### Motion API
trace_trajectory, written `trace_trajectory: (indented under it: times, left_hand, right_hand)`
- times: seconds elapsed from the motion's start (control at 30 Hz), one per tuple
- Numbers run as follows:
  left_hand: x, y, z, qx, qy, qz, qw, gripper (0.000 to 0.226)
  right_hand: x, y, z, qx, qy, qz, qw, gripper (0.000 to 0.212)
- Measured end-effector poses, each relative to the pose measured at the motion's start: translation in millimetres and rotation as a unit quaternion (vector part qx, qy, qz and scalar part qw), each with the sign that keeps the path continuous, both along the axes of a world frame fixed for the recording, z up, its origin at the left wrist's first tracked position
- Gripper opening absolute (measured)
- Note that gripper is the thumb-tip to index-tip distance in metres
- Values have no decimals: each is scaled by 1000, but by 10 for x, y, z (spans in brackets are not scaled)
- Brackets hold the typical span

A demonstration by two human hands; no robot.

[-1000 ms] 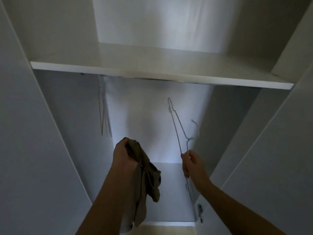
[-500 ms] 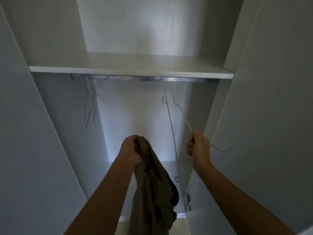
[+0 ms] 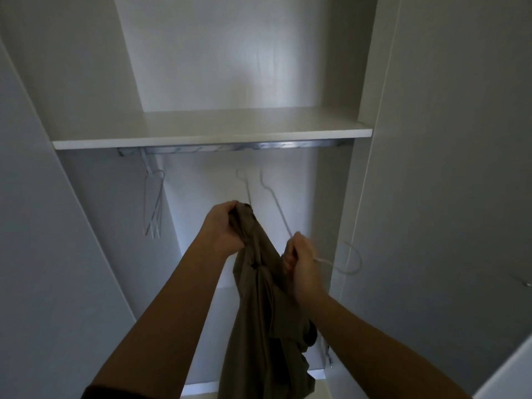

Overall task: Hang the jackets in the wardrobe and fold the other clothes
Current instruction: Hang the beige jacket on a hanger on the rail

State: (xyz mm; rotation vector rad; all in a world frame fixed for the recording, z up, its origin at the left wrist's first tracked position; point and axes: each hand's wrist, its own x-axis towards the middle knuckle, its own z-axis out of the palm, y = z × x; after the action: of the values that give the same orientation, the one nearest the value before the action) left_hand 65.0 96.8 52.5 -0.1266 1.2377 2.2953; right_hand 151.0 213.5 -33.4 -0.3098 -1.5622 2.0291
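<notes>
In the white wardrobe (image 3: 201, 141) my left hand (image 3: 227, 226) grips a brown cloth jacket (image 3: 264, 312), my right hand (image 3: 302, 262) a white wire hanger (image 3: 277, 209).

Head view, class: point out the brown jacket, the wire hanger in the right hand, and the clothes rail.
brown jacket (image 3: 259, 312), head view, middle of the hanging fabric.
wire hanger (image 3: 280, 214), head view, its long straight wire.
clothes rail (image 3: 230, 146), head view, middle of the metal bar.

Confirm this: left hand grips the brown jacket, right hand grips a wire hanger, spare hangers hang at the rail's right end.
Not quite: the head view shows the spare hangers at the left end of the rail. The left hand does grip the brown jacket and the right hand a wire hanger.
</notes>
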Motion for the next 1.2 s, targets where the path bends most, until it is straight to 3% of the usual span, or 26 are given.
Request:
trace_trajectory:
  times: [0.13,0.27,0.47,0.57,0.67,0.77,0.93,1.03,1.13,1.2]
  left_hand:
    - [-246,-348,196,13,53,43,998,39]
    - [-367,-589,124,-105,120,55,986,28]
    - [-435,-658,-12,-248,210,61,944,20]
    - [-395,-622,-32,-311,262,86,910,17]
    - [-346,-591,-1,-292,256,159,908,18]
    - [-319,-600,35,-245,244,187,919,11]
    - [-148,-513,38,-255,360,102,892,17]
    - [-60,-500,-73,-303,405,-10,863,17]
    - [12,-561,-259,-365,401,-126,831,14]
    - [22,-625,-381,-405,348,-190,824,16]
  right_hand:
    - [190,56,-692,128,-133,30,982,39]
    - [347,202,-637,261,-157,86,949,37]
    - [317,251,-646,278,-235,91,927,33]
    - [321,196,-574,281,-175,53,942,41]
    - [339,229,-536,270,-124,54,953,43]
    - [308,239,-562,292,-191,73,934,37]
    - [170,170,-377,360,-269,137,883,27]
    - [32,193,-113,332,-267,135,895,34]
    - [-71,286,193,318,-260,128,903,27]
    - [-91,352,348,326,-245,138,903,22]
